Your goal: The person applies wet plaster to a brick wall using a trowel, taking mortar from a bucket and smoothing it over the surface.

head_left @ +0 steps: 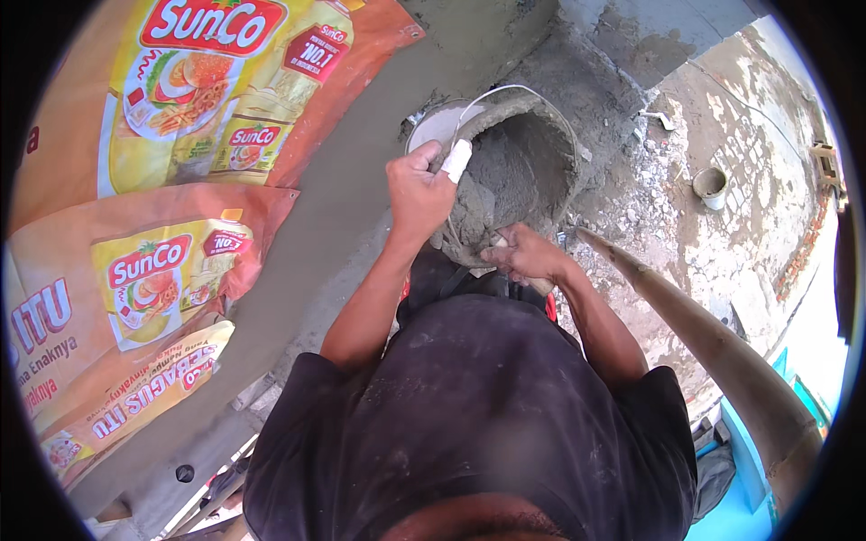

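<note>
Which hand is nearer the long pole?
Right. The right hand is just left of the long pole, near its upper end; the left hand is farther left, on the bucket's white grip.

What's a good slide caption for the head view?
Left hand gripping the handle of a bucket holding gray mortar, right hand gripping a tool.

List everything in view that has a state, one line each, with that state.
Large bucket: open, rim caked with mortar
Mortar: grey, wet-looking, clinging to the bucket's inside
Wire handle: raised
Left hand's grip: closed at the wire handle
Right hand's grip: closed on the tool handle
Tool handle: partly covered by the hand
Small bucket: upright, open, contents unclear
Printed sheeting: wrinkled
Pole: slanting
Black shirt: dusty
</note>
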`<control>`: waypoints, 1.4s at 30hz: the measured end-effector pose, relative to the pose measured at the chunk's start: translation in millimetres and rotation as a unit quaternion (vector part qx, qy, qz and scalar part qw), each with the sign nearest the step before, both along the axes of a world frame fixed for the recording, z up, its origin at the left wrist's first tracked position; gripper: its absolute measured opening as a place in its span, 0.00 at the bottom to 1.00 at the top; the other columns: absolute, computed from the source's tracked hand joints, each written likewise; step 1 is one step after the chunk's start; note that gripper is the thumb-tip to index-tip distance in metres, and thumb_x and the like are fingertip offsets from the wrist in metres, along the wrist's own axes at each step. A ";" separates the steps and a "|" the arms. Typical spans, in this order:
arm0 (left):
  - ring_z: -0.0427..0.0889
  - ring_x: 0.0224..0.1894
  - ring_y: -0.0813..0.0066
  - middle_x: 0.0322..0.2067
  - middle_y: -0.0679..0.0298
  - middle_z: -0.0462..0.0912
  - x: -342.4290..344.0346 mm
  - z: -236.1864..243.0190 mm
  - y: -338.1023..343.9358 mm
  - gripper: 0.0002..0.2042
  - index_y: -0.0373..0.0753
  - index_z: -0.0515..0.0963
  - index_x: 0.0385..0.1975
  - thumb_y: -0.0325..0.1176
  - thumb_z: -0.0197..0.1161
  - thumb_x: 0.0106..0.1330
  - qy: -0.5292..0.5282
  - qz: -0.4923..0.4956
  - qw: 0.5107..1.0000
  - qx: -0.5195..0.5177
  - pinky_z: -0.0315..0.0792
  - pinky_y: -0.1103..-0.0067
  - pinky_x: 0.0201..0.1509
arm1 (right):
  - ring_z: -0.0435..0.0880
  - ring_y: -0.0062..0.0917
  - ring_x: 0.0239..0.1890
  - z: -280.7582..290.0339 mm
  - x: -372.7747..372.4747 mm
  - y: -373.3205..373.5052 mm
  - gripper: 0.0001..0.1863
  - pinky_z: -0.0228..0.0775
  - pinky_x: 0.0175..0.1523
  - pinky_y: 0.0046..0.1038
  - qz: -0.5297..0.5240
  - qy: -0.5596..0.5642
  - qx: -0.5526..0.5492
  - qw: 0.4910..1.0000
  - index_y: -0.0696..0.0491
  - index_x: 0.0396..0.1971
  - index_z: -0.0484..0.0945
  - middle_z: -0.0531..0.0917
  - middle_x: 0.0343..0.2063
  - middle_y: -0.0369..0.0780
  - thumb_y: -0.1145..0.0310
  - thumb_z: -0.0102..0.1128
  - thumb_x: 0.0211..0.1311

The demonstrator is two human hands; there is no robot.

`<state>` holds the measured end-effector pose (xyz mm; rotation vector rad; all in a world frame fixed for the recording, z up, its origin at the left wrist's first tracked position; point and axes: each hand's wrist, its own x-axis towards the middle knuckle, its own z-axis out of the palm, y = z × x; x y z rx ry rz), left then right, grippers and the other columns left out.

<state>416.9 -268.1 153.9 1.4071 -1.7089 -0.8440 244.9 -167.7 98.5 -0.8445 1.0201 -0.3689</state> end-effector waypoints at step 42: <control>0.59 0.20 0.85 0.14 0.74 0.61 158.5 -96.5 15.6 0.15 0.29 0.71 0.18 0.31 0.59 0.65 0.017 0.250 0.963 0.101 0.53 0.77 0.21 | 0.81 0.52 0.25 9.8 80.3 -142.5 0.14 0.71 0.31 0.44 -0.304 0.260 -0.434 0.807 0.64 0.28 0.72 0.80 0.21 0.55 0.65 0.59 0.55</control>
